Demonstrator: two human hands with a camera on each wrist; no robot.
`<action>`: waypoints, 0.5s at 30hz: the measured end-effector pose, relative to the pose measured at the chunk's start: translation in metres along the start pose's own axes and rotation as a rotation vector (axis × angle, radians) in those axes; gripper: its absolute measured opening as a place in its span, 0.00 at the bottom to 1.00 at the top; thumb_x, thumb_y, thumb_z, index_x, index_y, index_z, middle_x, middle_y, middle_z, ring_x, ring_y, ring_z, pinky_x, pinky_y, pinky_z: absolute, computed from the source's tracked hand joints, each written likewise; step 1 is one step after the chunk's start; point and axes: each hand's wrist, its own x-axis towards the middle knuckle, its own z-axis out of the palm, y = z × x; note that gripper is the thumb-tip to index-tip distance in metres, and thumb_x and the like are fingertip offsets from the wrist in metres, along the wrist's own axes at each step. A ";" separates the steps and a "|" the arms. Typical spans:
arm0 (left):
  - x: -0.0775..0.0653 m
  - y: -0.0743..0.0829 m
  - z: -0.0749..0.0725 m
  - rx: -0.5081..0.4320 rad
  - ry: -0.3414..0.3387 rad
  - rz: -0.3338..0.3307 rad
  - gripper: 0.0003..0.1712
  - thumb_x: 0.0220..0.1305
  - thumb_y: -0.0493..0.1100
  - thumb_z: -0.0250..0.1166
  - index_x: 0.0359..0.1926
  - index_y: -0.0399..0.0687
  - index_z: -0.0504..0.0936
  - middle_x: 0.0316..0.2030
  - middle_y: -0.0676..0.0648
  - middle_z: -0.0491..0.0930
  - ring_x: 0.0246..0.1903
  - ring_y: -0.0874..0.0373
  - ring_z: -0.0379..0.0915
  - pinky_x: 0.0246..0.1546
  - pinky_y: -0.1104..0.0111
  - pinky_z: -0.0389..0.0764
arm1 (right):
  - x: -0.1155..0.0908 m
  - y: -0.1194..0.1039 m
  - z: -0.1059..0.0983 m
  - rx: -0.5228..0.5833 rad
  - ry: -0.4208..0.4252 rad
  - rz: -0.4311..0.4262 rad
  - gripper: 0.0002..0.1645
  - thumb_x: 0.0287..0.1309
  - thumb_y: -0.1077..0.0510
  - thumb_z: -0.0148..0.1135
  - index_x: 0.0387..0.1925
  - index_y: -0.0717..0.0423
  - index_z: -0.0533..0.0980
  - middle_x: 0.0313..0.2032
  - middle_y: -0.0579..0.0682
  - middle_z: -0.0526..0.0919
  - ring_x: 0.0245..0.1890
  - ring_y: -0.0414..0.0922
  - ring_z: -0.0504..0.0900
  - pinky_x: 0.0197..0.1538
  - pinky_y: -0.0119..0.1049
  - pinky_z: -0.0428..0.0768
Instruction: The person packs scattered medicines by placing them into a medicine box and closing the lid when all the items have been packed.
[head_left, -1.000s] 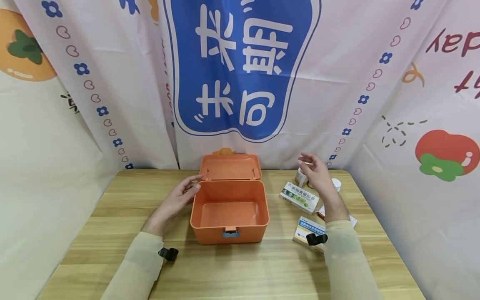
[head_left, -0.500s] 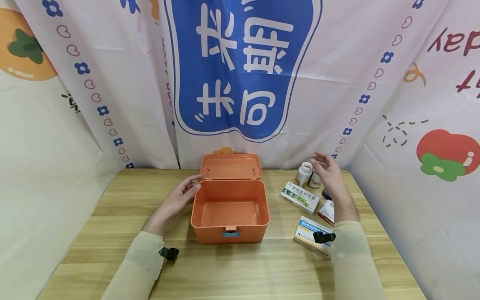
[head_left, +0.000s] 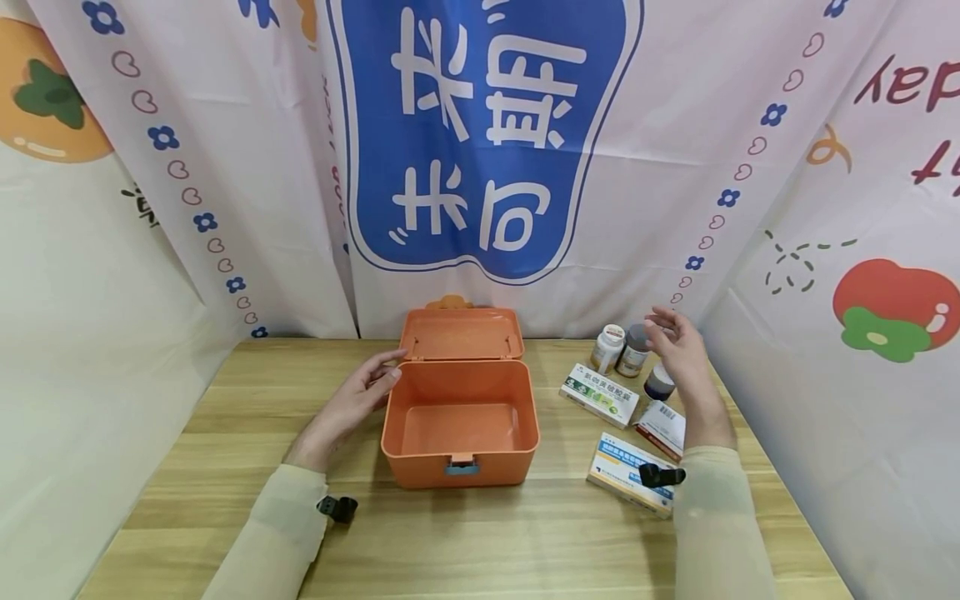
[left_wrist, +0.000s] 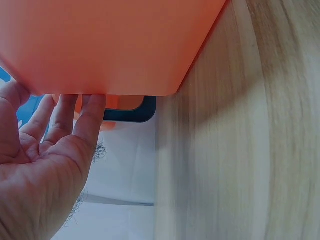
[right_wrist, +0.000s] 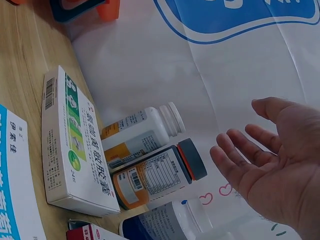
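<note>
An orange lidded box (head_left: 459, 471) stands on the table with its lid (head_left: 461, 333) tipped back and its inside bare. My left hand (head_left: 360, 398) is at the box's back left corner, fingers extended against or just behind its edge; the left wrist view hides the fingertips. Over the back right of the table hovers my right hand (head_left: 681, 354), loosely bent and holding nothing. Nearest to it are a dark-capped bottle (right_wrist: 150, 180), a white-capped bottle (right_wrist: 145, 130) and a blue-and-white bottle (right_wrist: 165, 222), all apart from the fingers.
In front of the bottles lie a green-and-white medicine box (head_left: 598, 395), a small red-and-white box (head_left: 663, 429) and a blue-and-white medicine box (head_left: 630, 475). Printed cloth (head_left: 622, 208) hangs behind and at both sides of the table (head_left: 480, 542).
My right hand has moved right, away from above the white-capped bottle, uncovering the other bottles and the small red-and-white box. The left hand and orange box have stayed put.
</note>
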 end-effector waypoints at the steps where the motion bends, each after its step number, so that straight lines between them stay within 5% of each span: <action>1: 0.000 0.000 0.000 -0.003 -0.001 0.001 0.35 0.97 0.49 0.55 0.93 0.44 0.63 0.77 0.27 0.75 0.72 0.43 0.81 0.71 0.61 0.86 | 0.000 0.001 -0.002 0.004 0.008 0.003 0.40 0.94 0.48 0.57 0.93 0.59 0.59 0.87 0.65 0.71 0.65 0.32 0.80 0.69 0.21 0.85; 7: 0.000 -0.001 0.000 -0.017 -0.004 0.007 0.35 0.97 0.48 0.55 0.93 0.43 0.63 0.76 0.27 0.75 0.68 0.54 0.82 0.67 0.68 0.87 | 0.000 0.006 -0.012 0.019 0.037 0.041 0.42 0.94 0.47 0.56 0.94 0.59 0.58 0.89 0.64 0.69 0.64 0.28 0.77 0.63 0.15 0.82; 15: 0.000 -0.001 0.000 -0.018 -0.005 0.006 0.35 0.98 0.49 0.55 0.93 0.44 0.62 0.77 0.27 0.75 0.72 0.47 0.81 0.69 0.67 0.86 | 0.001 0.020 -0.025 0.031 0.058 0.077 0.42 0.95 0.47 0.55 0.95 0.58 0.56 0.91 0.65 0.64 0.61 0.25 0.76 0.64 0.15 0.82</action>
